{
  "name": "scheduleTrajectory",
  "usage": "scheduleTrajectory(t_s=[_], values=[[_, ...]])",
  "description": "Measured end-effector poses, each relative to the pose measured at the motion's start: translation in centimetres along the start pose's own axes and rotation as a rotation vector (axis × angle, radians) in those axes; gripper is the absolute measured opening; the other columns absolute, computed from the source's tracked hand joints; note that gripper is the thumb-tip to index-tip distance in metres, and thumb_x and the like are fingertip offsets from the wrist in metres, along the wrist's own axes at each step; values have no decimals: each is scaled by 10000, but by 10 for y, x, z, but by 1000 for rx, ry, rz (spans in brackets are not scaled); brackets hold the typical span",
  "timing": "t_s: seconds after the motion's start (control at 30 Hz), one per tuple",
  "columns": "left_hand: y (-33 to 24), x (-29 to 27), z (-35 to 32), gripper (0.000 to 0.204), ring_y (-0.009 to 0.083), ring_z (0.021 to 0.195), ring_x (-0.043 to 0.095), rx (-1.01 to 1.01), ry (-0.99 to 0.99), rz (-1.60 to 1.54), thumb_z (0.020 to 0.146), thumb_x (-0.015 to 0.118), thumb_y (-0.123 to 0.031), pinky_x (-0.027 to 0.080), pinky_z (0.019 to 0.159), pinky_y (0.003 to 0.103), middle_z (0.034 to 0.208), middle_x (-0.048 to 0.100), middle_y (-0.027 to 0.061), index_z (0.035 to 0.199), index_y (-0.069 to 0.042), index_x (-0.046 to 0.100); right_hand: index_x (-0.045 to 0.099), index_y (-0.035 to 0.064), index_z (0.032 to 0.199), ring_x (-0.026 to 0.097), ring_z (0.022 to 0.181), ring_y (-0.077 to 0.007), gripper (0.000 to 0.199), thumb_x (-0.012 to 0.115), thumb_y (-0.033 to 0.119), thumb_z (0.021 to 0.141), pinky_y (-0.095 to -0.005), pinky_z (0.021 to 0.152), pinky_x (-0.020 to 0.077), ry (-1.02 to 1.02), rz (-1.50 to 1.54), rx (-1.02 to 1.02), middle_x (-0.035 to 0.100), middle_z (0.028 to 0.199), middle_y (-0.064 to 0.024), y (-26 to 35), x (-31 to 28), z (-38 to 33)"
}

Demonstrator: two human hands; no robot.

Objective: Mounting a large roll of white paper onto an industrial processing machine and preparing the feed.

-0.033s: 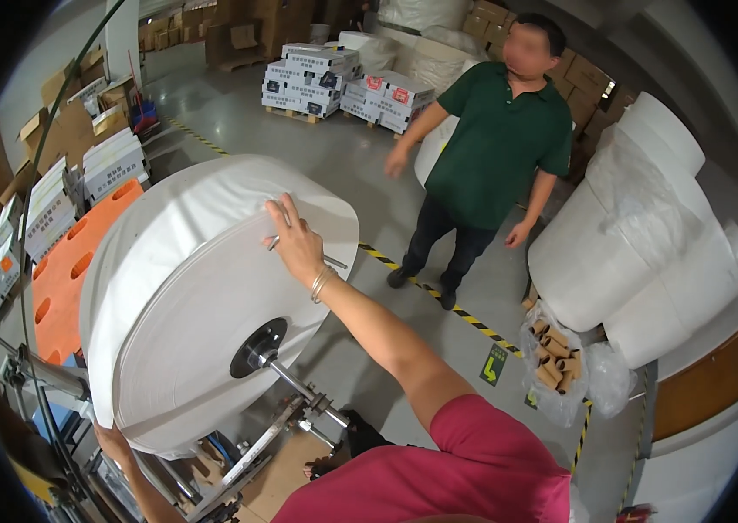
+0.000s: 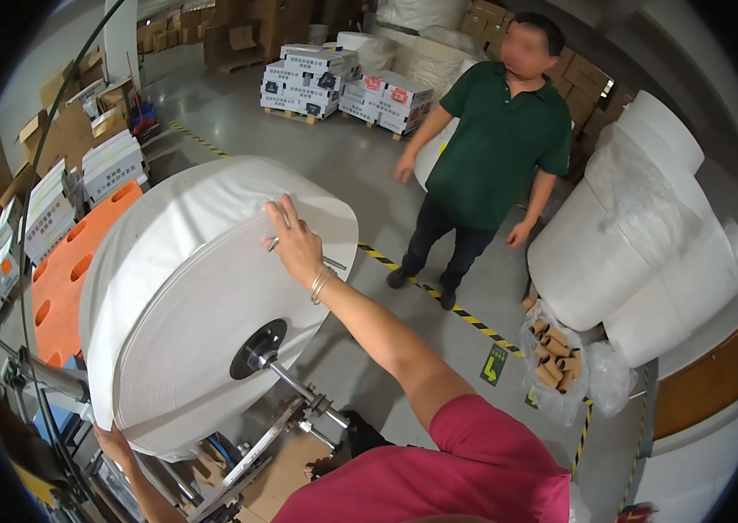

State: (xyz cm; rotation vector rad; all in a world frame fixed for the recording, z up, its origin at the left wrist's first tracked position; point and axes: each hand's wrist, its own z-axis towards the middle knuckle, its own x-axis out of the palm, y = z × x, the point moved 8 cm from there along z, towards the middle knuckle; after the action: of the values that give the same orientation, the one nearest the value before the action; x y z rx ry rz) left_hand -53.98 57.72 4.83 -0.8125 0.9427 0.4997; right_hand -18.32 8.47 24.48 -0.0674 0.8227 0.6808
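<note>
A big white roll of sheet material (image 2: 203, 340), perhaps paper or nonwoven fabric, is mounted on a metal shaft (image 2: 295, 381) with a black round hub (image 2: 259, 348). My right hand (image 2: 297, 244) rests at the roll's upper right edge. A thin metal rod (image 2: 334, 262) passes through its grip, and its fingertips lie on the white material. Low on the left, my left hand (image 2: 114, 446) is closed at the sheet's lower edge; its fingertips are partly hidden.
A co-worker in a green shirt (image 2: 504, 131) stands beyond the roll. Large white rolls (image 2: 613, 235) stand at right, near cardboard tubes (image 2: 556, 357). An orange slotted panel (image 2: 81, 261) and stacked boxes (image 2: 51, 205) are at left. Yellow-black tape (image 2: 473, 322) marks the floor.
The co-worker's hand nearer the roll has shifted slightly to the right. My hands and the roll stay in place.
</note>
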Motion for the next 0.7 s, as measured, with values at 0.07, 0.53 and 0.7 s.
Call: scheduleTrajectory(t_s=[0.07, 0.53, 0.7], values=[[-4, -12, -4, 432, 367, 1021, 485, -75, -99, -28, 795, 509, -222, 400, 833, 419, 1115, 509, 205, 1153, 14, 458, 326, 150, 1248, 594, 733, -278, 641, 652, 253, 705, -330, 529, 519, 9, 3, 8, 307, 1322, -173, -4, 1, 1], [47, -36, -1, 345, 310, 948, 564, -371, -43, 74, 828, 444, -229, 448, 798, 407, 1056, 579, 141, 1132, -84, 522, 300, 136, 1291, 558, 927, -342, 621, 603, 244, 760, -370, 619, 499, 76, 127, 62, 281, 1340, -206, -21, 41, 4], [99, 34, -11, 232, 271, 824, 582, -21, -239, 400, 834, 439, -248, 459, 711, 400, 893, 597, 123, 951, -103, 577, 349, 74, 1279, 278, 1256, -290, 627, 606, 35, 708, -374, 1021, 249, -14, 346, -53, 350, 1314, -152, -31, 11, -12]])
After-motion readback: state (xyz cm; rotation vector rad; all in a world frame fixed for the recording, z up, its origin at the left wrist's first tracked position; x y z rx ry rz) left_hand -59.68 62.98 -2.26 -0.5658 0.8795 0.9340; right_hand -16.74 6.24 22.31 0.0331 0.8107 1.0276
